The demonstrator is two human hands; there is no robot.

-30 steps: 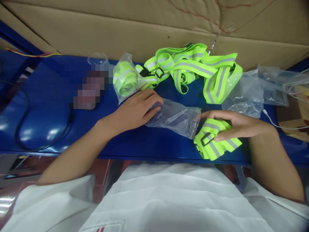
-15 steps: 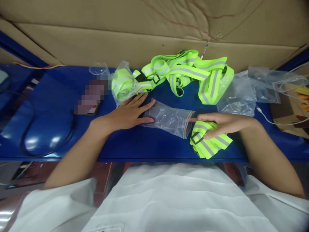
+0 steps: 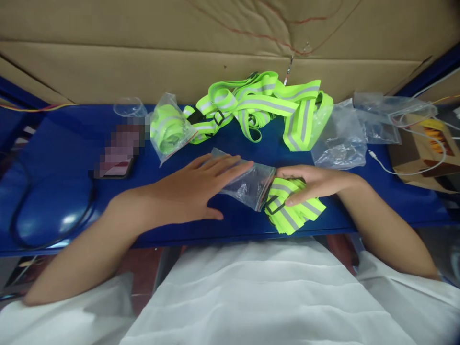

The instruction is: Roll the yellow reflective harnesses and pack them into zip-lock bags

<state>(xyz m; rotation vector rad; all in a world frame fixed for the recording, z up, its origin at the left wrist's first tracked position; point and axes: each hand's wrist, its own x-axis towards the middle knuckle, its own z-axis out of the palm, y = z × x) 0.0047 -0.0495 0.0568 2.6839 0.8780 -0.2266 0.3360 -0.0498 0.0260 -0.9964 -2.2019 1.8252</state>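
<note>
My left hand (image 3: 187,191) is spread over the left part of a clear zip bag (image 3: 247,188), its fingers straight and apart. The bag lies flat on the blue table, with its red-lined mouth towards the right. My right hand (image 3: 316,181) holds a folded neon-yellow reflective strap (image 3: 296,213) with a grey stripe and a black buckle. The thumb lies on top of the bundle, right at the bag's mouth, and the other fingers are partly hidden behind it. A rolled reflective strap in a clear bag (image 3: 167,127) sits beyond my left hand.
A loose heap of reflective straps (image 3: 266,103) lies along the cardboard wall (image 3: 143,72). More clear bags (image 3: 345,139), a white cable (image 3: 398,172) and a cardboard box (image 3: 406,153) are at the right. A phone (image 3: 118,151) and a black cable (image 3: 68,237) lie left.
My left hand has moved nearer and further over the bag, covering more of it. My right hand's extended forefinger has drawn back from the bag's mouth. The whole view has shifted slightly.
</note>
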